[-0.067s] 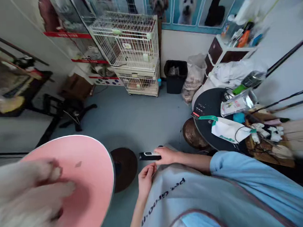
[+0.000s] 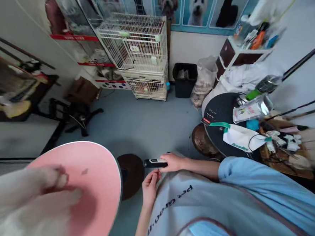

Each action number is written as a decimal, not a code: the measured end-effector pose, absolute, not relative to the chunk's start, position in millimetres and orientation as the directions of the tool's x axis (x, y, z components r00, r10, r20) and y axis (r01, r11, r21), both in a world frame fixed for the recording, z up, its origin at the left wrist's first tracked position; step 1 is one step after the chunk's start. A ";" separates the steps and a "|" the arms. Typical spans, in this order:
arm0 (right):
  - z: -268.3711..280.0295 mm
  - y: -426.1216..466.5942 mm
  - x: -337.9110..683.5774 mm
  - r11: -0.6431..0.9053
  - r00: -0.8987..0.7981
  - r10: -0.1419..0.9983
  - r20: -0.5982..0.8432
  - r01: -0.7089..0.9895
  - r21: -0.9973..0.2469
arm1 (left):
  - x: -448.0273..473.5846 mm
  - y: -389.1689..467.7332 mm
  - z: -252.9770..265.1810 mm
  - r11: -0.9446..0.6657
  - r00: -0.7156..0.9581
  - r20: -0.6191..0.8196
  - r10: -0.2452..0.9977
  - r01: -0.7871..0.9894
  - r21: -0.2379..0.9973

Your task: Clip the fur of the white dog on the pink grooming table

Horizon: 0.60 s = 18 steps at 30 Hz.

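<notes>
A black hair clipper (image 2: 156, 163) with a silver side panel lies in my right hand (image 2: 173, 162), its head pointing left in front of my apron. Just below it my left hand (image 2: 150, 188) is closed, thumb and fingers pinched together close to my right fingers. What the pinch holds, if anything, is too small to make out. To the left, a white-furred dog (image 2: 32, 211) stands or sits on a round pink grooming table (image 2: 103, 185); only its blurred legs and part of its body show.
On the right, a dark round table (image 2: 218, 109) bears a white Broadfire pouch (image 2: 241, 137) and a silver packet (image 2: 253, 108). White wire cages (image 2: 145, 54), a black bin (image 2: 186, 80) and a plastic bag (image 2: 204, 79) stand at the back. A brown round base (image 2: 131, 176) lies on the floor.
The room has shifted slightly to the right in the view. My left hand has moved a little left and down, while my right hand keeps the clipper in place.
</notes>
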State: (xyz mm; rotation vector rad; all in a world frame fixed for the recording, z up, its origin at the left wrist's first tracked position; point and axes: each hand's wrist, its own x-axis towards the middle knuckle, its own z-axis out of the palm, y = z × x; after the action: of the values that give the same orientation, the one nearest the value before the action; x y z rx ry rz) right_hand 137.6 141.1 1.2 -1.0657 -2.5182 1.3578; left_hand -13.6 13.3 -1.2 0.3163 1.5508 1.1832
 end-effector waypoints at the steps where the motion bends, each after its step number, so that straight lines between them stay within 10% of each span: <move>1: 3.0 146.3 131.2 0.362 -0.758 0.605 -0.242 0.533 -0.765 | -19.6 19.1 -1.0 0.455 -0.360 -0.585 0.727 -0.387 0.802; 12: -7.8 172.2 45.7 0.201 -0.856 0.380 -0.351 0.447 -0.872 | -66.0 -21.6 1.9 0.262 -0.502 -0.584 0.638 -0.572 0.778; 18: -16.3 126.5 -31.0 -0.403 -0.836 0.150 -0.527 0.435 -0.805 | -243.1 -200.0 -2.2 0.330 -0.985 -0.128 -0.119 -0.160 0.930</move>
State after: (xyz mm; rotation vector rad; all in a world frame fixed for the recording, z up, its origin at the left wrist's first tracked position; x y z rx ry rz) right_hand -31.0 126.5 -16.3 -0.9055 -1.7972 2.6426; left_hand -243.1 -200.0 -2.2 -0.2662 2.5324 1.7777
